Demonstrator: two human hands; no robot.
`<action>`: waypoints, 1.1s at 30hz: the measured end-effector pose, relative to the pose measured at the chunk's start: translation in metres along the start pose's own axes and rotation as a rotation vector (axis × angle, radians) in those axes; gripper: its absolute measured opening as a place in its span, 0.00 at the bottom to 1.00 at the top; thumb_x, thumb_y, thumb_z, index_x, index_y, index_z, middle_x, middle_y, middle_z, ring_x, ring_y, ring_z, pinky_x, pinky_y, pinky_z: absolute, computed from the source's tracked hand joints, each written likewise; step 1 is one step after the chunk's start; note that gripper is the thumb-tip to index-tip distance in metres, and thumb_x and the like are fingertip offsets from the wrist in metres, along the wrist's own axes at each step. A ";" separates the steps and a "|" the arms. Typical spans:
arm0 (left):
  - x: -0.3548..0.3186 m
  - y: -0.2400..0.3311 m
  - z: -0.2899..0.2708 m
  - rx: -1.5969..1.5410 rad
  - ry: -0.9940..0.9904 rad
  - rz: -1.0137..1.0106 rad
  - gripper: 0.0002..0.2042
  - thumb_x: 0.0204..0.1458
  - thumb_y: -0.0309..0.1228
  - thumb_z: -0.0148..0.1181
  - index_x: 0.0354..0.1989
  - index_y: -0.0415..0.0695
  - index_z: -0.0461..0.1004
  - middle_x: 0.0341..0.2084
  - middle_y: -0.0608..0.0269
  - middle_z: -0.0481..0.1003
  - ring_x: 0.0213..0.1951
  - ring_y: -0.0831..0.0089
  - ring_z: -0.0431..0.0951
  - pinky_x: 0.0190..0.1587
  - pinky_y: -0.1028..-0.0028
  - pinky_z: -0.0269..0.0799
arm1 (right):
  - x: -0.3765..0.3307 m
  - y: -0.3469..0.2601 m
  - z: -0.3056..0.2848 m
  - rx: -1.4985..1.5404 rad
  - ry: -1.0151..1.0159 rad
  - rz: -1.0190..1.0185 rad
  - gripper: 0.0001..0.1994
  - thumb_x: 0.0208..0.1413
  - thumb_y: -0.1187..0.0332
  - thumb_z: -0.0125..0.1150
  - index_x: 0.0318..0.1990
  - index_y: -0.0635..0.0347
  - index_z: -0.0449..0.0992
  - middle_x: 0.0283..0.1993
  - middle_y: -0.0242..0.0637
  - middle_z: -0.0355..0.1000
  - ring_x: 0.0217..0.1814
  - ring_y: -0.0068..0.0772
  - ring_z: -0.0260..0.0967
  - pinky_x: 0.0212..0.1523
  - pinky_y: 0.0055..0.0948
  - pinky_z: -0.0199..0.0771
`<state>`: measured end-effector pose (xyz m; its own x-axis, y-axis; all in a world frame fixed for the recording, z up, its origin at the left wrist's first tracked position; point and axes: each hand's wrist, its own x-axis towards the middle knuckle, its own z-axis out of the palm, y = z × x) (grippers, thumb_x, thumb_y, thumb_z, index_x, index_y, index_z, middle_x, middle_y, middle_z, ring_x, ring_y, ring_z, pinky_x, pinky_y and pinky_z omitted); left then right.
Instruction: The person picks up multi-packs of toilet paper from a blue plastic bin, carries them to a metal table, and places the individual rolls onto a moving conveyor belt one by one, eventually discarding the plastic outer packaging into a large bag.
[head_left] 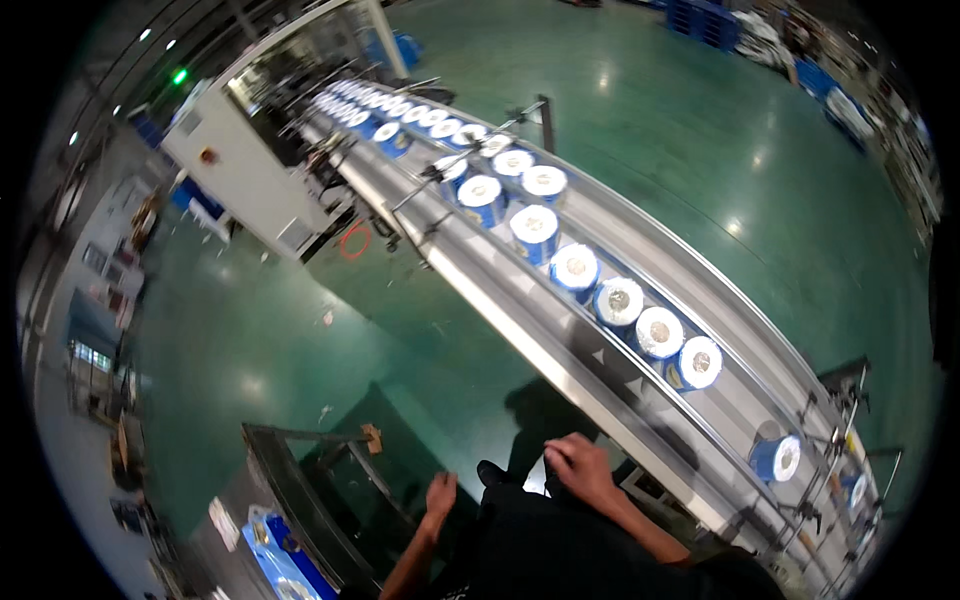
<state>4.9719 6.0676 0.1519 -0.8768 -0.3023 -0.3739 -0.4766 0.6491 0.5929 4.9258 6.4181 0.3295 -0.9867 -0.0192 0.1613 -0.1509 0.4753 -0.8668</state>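
Note:
My left hand [440,494] hangs in front of my body, its fingers loosely curled with nothing visible in them. My right hand [582,468] is closed near the conveyor's near edge, apart from the rolls, and nothing shows in it either. Beyond it, a long conveyor [500,315] runs from upper left to lower right. Rolls wrapped in blue film with bright white ends stand on it, crowded at the far end and in single file nearer me. The last roll in that file [700,362] stands upright. Farther down, a separate roll [776,458] appears tilted.
A pale machine cabinet [245,170] stands at the conveyor's far end. Guide rails and clamp rods [545,125] line the belt. At lower left are a dark metal frame [290,480] and a blue package [280,555]. An orange hose [355,240] lies on the green floor.

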 end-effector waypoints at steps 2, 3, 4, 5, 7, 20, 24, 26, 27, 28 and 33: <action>-0.063 -0.090 0.005 -0.522 -0.439 -0.462 0.22 0.64 0.49 0.52 0.44 0.41 0.79 0.44 0.54 0.80 0.46 0.54 0.79 0.51 0.57 0.73 | 0.006 -0.017 0.033 0.059 -0.251 -0.037 0.08 0.59 0.65 0.66 0.41 0.56 0.84 0.36 0.39 0.78 0.37 0.44 0.78 0.37 0.36 0.78; -0.095 -0.130 0.011 -0.853 -0.479 -0.546 0.23 0.65 0.50 0.52 0.48 0.41 0.79 0.50 0.54 0.79 0.50 0.54 0.78 0.55 0.57 0.72 | 0.019 -0.022 0.054 0.118 -0.369 -0.102 0.08 0.60 0.65 0.65 0.41 0.57 0.84 0.37 0.40 0.79 0.37 0.43 0.79 0.37 0.35 0.78; -0.122 -0.136 0.023 -0.951 -0.434 -0.694 0.23 0.65 0.50 0.52 0.48 0.41 0.79 0.49 0.54 0.79 0.50 0.54 0.78 0.55 0.57 0.73 | -0.002 -0.023 0.063 0.104 -0.438 -0.149 0.08 0.60 0.65 0.66 0.41 0.57 0.84 0.36 0.40 0.79 0.37 0.42 0.79 0.37 0.35 0.78; -0.124 -0.126 0.021 -0.965 -0.349 -0.803 0.23 0.65 0.50 0.52 0.48 0.41 0.79 0.49 0.54 0.79 0.49 0.54 0.78 0.55 0.57 0.73 | -0.009 -0.019 0.077 0.093 -0.480 -0.197 0.08 0.59 0.64 0.66 0.41 0.56 0.85 0.36 0.39 0.80 0.37 0.42 0.79 0.37 0.35 0.78; -0.128 -0.125 0.005 -1.011 -0.194 -0.908 0.22 0.65 0.50 0.52 0.47 0.42 0.79 0.48 0.54 0.79 0.49 0.54 0.78 0.54 0.57 0.73 | -0.014 -0.026 0.100 0.076 -0.586 -0.203 0.10 0.58 0.62 0.67 0.41 0.57 0.85 0.38 0.40 0.80 0.39 0.44 0.79 0.39 0.37 0.79; -0.134 -0.171 -0.113 -1.340 0.140 -0.786 0.20 0.65 0.49 0.52 0.44 0.43 0.79 0.44 0.56 0.80 0.45 0.57 0.79 0.52 0.59 0.75 | -0.041 -0.164 0.282 0.035 -1.196 -0.425 0.15 0.66 0.59 0.53 0.47 0.58 0.80 0.45 0.39 0.77 0.51 0.48 0.75 0.51 0.45 0.74; -0.140 -0.192 -0.128 -1.421 0.196 -0.817 0.20 0.65 0.48 0.52 0.43 0.43 0.79 0.43 0.56 0.80 0.44 0.57 0.80 0.52 0.60 0.75 | -0.058 -0.175 0.313 0.117 -1.197 -0.480 0.12 0.62 0.62 0.55 0.37 0.61 0.80 0.37 0.44 0.77 0.44 0.53 0.76 0.45 0.50 0.75; -0.152 -0.201 -0.134 -1.492 0.254 -0.850 0.19 0.65 0.48 0.52 0.43 0.43 0.79 0.42 0.57 0.81 0.44 0.58 0.80 0.51 0.60 0.75 | -0.054 -0.183 0.328 0.088 -1.267 -0.543 0.13 0.63 0.61 0.54 0.38 0.61 0.80 0.38 0.44 0.77 0.45 0.53 0.76 0.46 0.49 0.75; -0.157 -0.208 -0.138 -1.527 0.289 -0.865 0.19 0.65 0.48 0.52 0.42 0.43 0.79 0.42 0.57 0.81 0.43 0.58 0.80 0.51 0.61 0.75 | -0.047 -0.188 0.337 0.047 -1.338 -0.558 0.14 0.65 0.60 0.53 0.40 0.61 0.80 0.40 0.44 0.76 0.47 0.52 0.76 0.47 0.49 0.74; -0.165 -0.216 -0.142 -1.565 0.334 -0.881 0.19 0.65 0.48 0.52 0.42 0.43 0.79 0.42 0.57 0.81 0.43 0.58 0.80 0.51 0.61 0.76 | -0.046 -0.194 0.348 0.008 -1.427 -0.580 0.15 0.66 0.59 0.52 0.42 0.61 0.80 0.42 0.44 0.76 0.48 0.51 0.75 0.49 0.48 0.74; -0.256 -0.223 -0.128 -1.893 0.680 -0.978 0.18 0.64 0.47 0.52 0.41 0.44 0.79 0.40 0.57 0.81 0.42 0.59 0.81 0.50 0.62 0.76 | -0.053 -0.236 0.425 0.087 -1.490 -0.508 0.13 0.65 0.60 0.57 0.42 0.59 0.82 0.41 0.44 0.79 0.48 0.51 0.77 0.48 0.45 0.76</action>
<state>5.2947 5.9107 0.2063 -0.0892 -0.4059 -0.9095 0.2312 -0.8967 0.3775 4.9880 5.9331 0.3249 0.0040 -0.9936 -0.1131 -0.4223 0.1009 -0.9008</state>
